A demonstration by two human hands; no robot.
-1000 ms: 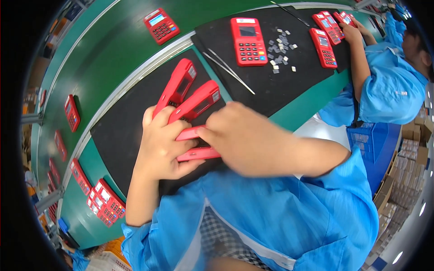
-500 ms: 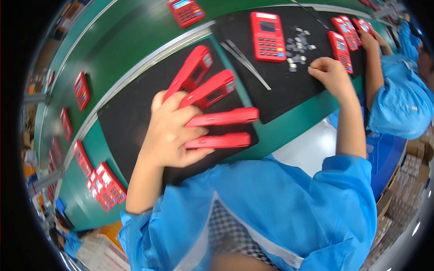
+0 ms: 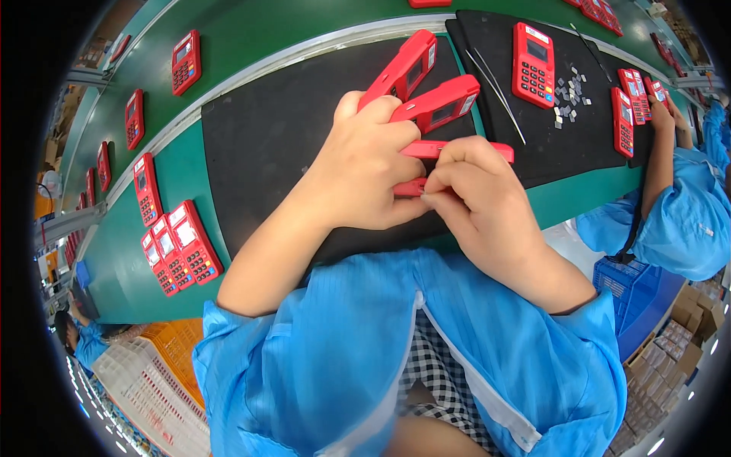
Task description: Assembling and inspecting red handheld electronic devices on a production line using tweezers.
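My left hand [image 3: 369,167] is closed around several red card payment terminals, fanned out between its fingers. The upper terminal [image 3: 403,72] and the one below it [image 3: 442,105] show their screens. Two lower ones are edge-on; of these, the upper one [image 3: 501,151] passes behind my right hand, and the lowest one [image 3: 410,187] is mostly covered. My right hand [image 3: 483,202] is closed in a pinch, its thumb and index fingertips against the side of the lowest terminal. Whatever is between those fingertips is too small or hidden to make out.
A black mat [image 3: 266,129] lies under my hands. To the right are tweezers [image 3: 499,95], a single terminal [image 3: 533,65] and scattered small pale pieces [image 3: 567,99]. Grouped terminals [image 3: 179,247] lie on the left. A co-worker's hand [image 3: 661,118] works at the far right, beyond other terminals.
My right hand has come from beside the scattered small pieces to the lowest terminal in my left hand. The left hand still grips the fanned terminals. The whole view has shifted.
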